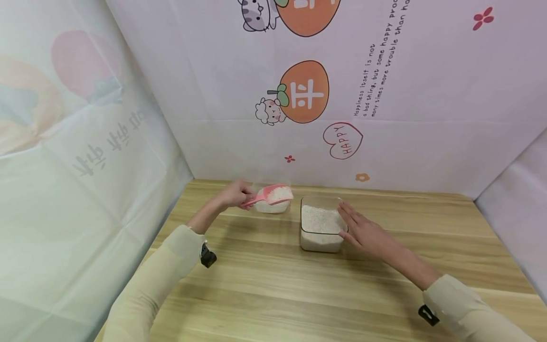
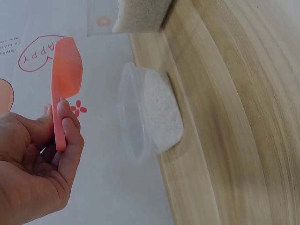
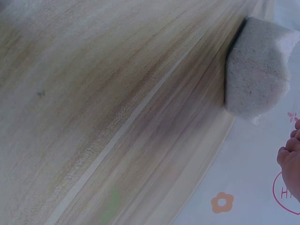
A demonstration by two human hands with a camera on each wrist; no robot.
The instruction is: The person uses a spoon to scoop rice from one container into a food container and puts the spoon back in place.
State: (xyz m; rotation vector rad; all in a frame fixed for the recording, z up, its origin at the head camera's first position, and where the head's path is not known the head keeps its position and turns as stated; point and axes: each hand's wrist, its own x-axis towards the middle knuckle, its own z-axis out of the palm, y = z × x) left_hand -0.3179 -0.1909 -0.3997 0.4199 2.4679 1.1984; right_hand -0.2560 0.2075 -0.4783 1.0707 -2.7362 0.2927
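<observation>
I'm resting my right hand (image 1: pixel 365 232), fingers straight, against the larger container (image 1: pixel 321 233); farther off, my left hand (image 1: pixel 238 194) is gripping the loaded pink scoop (image 1: pixel 266 193) above the small tub (image 1: pixel 271 209), and a sideways tilt could be spilling white grains (image 1: pixel 280 194) onto the table (image 1: pixel 256 285)

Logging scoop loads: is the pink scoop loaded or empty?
Loaded: the head view shows white grains in the pink scoop, gripped by the left hand. Exact fill: cannot tell.
</observation>
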